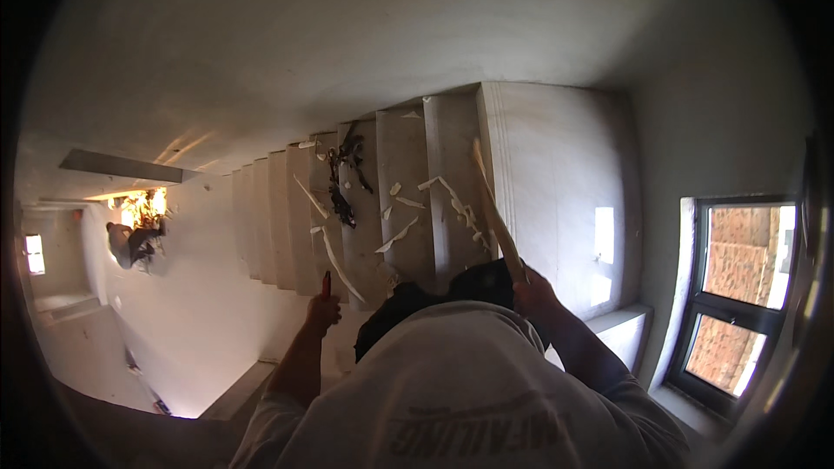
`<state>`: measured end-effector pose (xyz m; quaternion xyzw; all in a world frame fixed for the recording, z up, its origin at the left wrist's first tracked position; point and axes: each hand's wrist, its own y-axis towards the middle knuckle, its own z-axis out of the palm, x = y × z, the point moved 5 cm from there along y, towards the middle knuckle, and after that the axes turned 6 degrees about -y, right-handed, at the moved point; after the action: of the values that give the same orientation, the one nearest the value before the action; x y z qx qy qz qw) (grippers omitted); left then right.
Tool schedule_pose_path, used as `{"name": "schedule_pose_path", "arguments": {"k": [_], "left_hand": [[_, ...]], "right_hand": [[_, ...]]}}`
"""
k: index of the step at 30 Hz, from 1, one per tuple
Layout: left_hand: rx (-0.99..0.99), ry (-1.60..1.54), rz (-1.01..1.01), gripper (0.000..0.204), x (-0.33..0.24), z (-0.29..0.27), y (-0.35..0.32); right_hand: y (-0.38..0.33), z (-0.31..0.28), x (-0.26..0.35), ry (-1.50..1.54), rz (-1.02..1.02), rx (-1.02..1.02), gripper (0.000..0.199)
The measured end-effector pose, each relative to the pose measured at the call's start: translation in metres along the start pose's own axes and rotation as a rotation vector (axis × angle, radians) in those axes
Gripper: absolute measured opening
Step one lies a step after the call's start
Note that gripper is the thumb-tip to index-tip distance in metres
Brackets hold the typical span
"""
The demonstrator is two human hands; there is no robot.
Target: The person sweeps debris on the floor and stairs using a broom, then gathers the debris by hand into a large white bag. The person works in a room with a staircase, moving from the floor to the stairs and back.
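My left hand (323,311) is closed round a small red tool (327,284) with a dark tip. Its exact kind is too small to make out. On the other side of my body, my right hand (532,293) grips the near end of a long, pale wooden stick (499,221), which slants forward over the stairs (401,156). Thin whitish strips (401,234) and broken bits lie scattered across the steps between my hands. Farther forward, a tangled heap of dark strips (340,182) spreads over the treads.
The steps run leftward beside a wall and meet a landing (560,148) on the right. A dark-framed window (730,295) stands at far right. Below to the left, another person (130,245) is on the lower floor (195,304) near a bright opening.
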<state>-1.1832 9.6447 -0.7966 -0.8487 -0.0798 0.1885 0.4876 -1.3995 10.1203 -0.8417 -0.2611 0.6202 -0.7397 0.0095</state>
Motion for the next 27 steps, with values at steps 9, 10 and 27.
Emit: {"name": "schedule_pose_path", "arguments": {"k": [9, 10, 27], "left_hand": [[-0.020, -0.002, -0.256, 0.033, 0.138, -0.096, 0.050], [-0.025, 0.009, -0.265, 0.033, 0.140, -0.101, 0.049], [0.043, -0.374, 0.003, 0.026, 0.156, -0.141, 0.071]], "right_hand": [[0.049, 0.154, -0.019, -0.151, 0.098, 0.024, 0.027], [0.041, 0.167, -0.004, -0.084, 0.119, 0.045, 0.028], [0.059, 0.258, -0.054, 0.025, 0.378, -0.110, 0.010]]}}
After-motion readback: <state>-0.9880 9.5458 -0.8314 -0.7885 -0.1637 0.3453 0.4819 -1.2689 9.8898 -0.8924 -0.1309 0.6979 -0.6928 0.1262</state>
